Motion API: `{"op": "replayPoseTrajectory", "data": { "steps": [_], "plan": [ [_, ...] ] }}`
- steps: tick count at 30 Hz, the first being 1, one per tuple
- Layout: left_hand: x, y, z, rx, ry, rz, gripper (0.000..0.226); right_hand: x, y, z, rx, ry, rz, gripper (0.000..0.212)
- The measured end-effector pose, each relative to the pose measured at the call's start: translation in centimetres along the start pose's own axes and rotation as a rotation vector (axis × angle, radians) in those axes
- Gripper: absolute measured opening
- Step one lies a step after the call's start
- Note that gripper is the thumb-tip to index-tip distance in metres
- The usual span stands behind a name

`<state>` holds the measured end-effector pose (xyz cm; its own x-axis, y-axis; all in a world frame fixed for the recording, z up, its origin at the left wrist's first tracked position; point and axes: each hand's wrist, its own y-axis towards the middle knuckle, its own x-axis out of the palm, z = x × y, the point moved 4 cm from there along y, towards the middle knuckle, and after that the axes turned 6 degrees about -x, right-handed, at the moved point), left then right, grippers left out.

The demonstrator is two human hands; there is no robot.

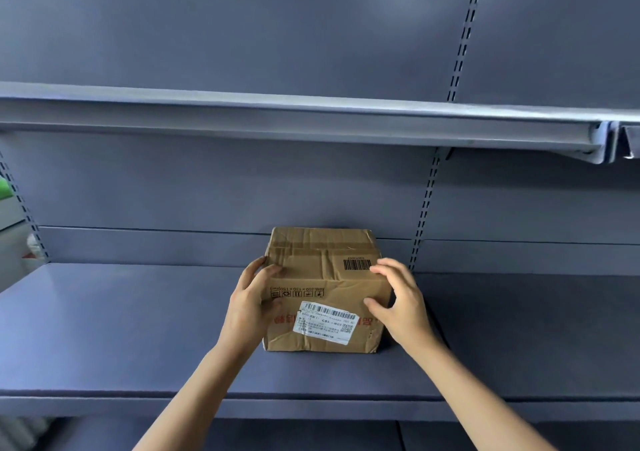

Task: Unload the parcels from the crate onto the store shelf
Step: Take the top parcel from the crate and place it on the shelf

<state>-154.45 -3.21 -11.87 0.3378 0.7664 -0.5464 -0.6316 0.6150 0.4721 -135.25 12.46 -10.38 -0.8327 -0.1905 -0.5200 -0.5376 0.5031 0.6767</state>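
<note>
A brown cardboard parcel (323,277) with a white shipping label and barcodes rests on the grey-blue store shelf (121,329), near its middle. My left hand (251,301) presses against the parcel's left front corner, fingers curled over the top edge. My right hand (398,298) is at the parcel's right front corner; its fingers are spread, with the tips touching the top edge and front face. The crate is out of sight.
An upper shelf (311,118) overhangs above the parcel. Slotted uprights (424,208) run down the back panel right of the parcel. A lower shelf level shows below the front edge. Something green and white sits at the far left edge (7,191).
</note>
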Motion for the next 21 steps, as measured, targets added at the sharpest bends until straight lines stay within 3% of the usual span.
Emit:
{"op": "replayPoseTrajectory", "data": {
  "steps": [21],
  "plan": [
    [2.2, 6.2, -2.0, -0.017, 0.013, 0.003, 0.06, 2.7, 5.0, 3.0, -0.026, -0.034, -0.015, 0.046]
  ]
}}
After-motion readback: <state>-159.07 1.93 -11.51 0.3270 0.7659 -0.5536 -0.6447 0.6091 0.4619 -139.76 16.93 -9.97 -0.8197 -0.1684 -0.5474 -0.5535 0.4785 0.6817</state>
